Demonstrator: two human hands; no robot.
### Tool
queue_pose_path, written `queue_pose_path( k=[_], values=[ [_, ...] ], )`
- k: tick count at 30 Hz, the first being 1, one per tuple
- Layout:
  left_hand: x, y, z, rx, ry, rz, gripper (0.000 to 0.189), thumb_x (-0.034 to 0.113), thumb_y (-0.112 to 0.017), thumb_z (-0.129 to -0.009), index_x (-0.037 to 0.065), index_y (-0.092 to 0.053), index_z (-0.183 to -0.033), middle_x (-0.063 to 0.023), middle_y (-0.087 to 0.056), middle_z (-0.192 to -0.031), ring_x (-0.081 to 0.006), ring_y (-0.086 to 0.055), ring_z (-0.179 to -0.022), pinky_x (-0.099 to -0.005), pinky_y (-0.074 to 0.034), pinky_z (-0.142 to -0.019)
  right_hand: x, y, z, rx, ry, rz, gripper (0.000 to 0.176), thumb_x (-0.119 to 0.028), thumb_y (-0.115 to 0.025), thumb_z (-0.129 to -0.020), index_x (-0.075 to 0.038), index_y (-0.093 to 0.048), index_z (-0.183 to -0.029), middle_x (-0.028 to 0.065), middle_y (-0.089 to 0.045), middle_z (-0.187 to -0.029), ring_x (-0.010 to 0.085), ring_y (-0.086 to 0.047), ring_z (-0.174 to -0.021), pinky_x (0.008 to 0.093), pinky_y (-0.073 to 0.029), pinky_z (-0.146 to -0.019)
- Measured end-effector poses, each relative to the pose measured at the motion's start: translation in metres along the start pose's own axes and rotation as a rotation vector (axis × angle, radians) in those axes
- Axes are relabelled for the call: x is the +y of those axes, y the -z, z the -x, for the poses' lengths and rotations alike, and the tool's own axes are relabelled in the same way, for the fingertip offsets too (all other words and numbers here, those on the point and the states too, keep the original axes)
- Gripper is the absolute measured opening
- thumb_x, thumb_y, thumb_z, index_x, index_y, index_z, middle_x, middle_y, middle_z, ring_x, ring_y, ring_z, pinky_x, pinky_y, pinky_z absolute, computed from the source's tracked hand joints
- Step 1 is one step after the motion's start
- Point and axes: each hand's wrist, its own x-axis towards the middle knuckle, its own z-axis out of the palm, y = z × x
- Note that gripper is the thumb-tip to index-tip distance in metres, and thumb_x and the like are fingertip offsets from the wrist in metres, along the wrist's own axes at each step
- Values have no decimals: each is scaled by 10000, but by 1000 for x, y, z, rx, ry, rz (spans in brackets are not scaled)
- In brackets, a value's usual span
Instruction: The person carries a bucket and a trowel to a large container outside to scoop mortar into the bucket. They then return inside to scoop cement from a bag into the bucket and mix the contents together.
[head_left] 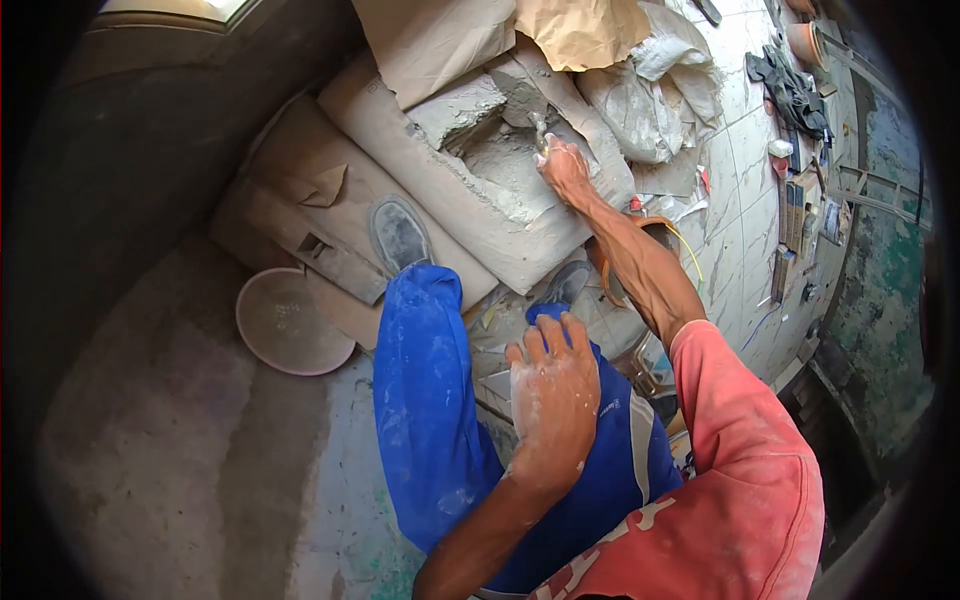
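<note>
My right hand (565, 168) is closed around the handle of a trowel (540, 124). The trowel reaches into a torn-open paper bag (375, 130) of grey cement powder (495, 165); its blade is dusty and hard to tell from the powder. A hollow has been dug in the powder, with a crusted lump at its far left side. My left hand (552, 400), whitened with dust, hovers over or rests on my right leg in blue trousers (425, 400); its fingers are stretched and slightly apart, and nothing is in it.
A round pale basin or sieve (295, 322) lies at left. Brown paper (580, 30) and a white sack (640, 100) sit behind the bag. An orange bucket (655, 228) stands under my right forearm. Tools and a black cloth (790, 90) lie on the tiles at right.
</note>
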Motion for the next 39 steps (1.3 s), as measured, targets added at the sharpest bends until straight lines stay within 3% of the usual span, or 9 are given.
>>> queue_pose_path(
  k=[4, 16, 20, 22, 28, 33, 35, 37, 39],
  values=[
    [4, 6, 6, -218, -47, 14, 416, 97, -565, -700, -2, -445, -1085, -122, -537, -939, -238, -538, -838, -358, -410, -714, -30, -12, 15, -36, -55, -126, 316, -233, -549, -746, -9, -489, -960, 228, -579, -808, 380, -568, -736, 449, -451, -684],
    [25, -3, -27, -67, -10, 34, 299, 124, -549, -712, 24, -488, -987, -100, -543, -858, -214, -541, -832, -356, -406, -702, -1, 99, 65, 24, 203, 388, 360, -208, -495, -764, -39, -465, -1079, 144, -529, -934, 300, -540, -842, 443, -440, -646],
    [28, 6, -22, -128, -60, 116, 323, 132, -545, -715, 15, -487, -1011, -98, -535, -865, -224, -532, -818, -357, -401, -715, -45, 118, 2, -33, 401, 583, 256, -140, -478, -761, -71, -535, -1001, 112, -561, -856, 270, -557, -761, 408, -435, -603],
    [22, 3, -21, -104, -34, 123, 354, 133, -549, -713, 9, -476, -1036, -103, -530, -878, -227, -530, -829, -361, -403, -716, -47, 86, -42, 53, 775, 760, 161, -147, -469, -763, -44, -545, -861, 123, -585, -723, 266, -588, -663, 374, -453, -522],
    [16, -9, -14, -43, -37, 43, 320, 150, -495, -748, -5, -477, -1027, -101, -523, -869, -187, -499, -812, -356, -366, -702, -45, 50, -32, -55, 425, 667, 99, -97, -520, -724, -73, -601, -777, 87, -593, -641, 264, -611, -617, 415, -480, -465],
    [40, -13, -19, -116, -38, -27, 373, 163, -535, -731, 1, -461, -1060, -115, -523, -917, -224, -520, -829, -365, -387, -740, 1, 10, 39, -103, 259, 357, 149, -110, -491, -752, -69, -590, -856, 104, -602, -748, 253, -599, -794, 387, -475, -619],
    [45, -14, -22, -140, -23, -31, 359, 180, -524, -741, 1, -463, -1046, -111, -524, -911, -220, -519, -831, -361, -382, -737, 25, 17, 63, -34, 394, 427, 191, -150, -416, -801, -44, -552, -885, 132, -603, -814, 284, -574, -862, 416, -454, -647],
    [45, -9, -25, -112, -30, 10, 364, 174, -529, -736, 0, -464, -1049, -111, -524, -911, -220, -519, -831, -361, -382, -733, 31, 44, 56, -206, 50, 321, 236, -165, -354, -823, -21, -537, -861, 185, -591, -848, 319, -560, -869, 426, -440, -667],
    [41, -4, -25, -86, -40, 41, 369, 168, -534, -732, -1, -466, -1053, -111, -524, -911, -220, -518, -831, -361, -383, -729, 7, 102, 45, -155, 96, 412, 213, -132, -358, -813, -9, -519, -882, 190, -585, -817, 314, -577, -762, 422, -442, -639]
  ],
)
